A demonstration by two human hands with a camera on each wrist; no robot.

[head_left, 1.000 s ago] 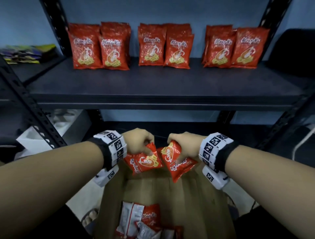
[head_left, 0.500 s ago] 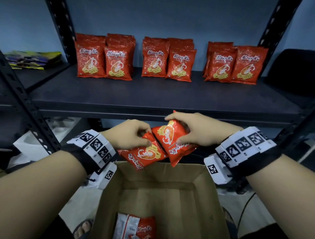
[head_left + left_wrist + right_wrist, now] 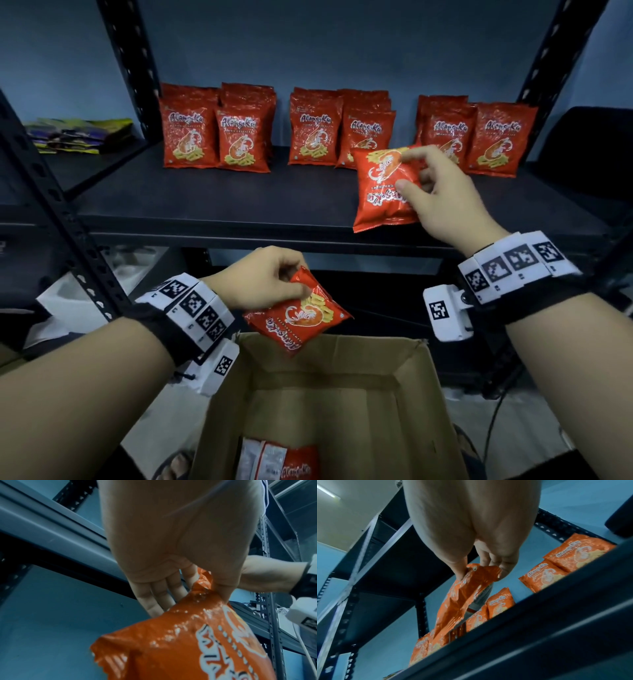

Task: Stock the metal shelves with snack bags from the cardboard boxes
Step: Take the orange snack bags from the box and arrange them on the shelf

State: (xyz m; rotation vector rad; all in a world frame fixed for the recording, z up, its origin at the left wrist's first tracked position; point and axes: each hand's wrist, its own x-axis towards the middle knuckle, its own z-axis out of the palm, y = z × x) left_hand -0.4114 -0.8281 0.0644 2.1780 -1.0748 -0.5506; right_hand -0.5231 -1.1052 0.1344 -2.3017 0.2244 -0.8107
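Observation:
My right hand (image 3: pixel 431 195) pinches a red snack bag (image 3: pixel 383 188) by its edge and holds it upside down over the front of the dark metal shelf (image 3: pixel 212 202). In the right wrist view this same bag (image 3: pixel 462 595) hangs from my fingers (image 3: pixel 503 568) above the shelf lip. My left hand (image 3: pixel 263 277) pinches a second red snack bag (image 3: pixel 298 318) by one corner, below the shelf and above the open cardboard box (image 3: pixel 404 370). That bag (image 3: pixel 188 642) dangles from thumb and fingers in the left wrist view. Several red bags (image 3: pixel 239 137) stand upright along the shelf's back.
More bags (image 3: pixel 277 462) lie in the bottom of the box. A flat pile of yellow and purple packets (image 3: pixel 82 135) sits on the neighbouring shelf at the left. Black perforated uprights (image 3: pixel 65 219) frame the shelf. A dark object (image 3: pixel 596 144) stands at the far right.
My right hand has risen from beside the left hand up over the shelf's front with its bag. The left hand stays low over the box with the other bag.

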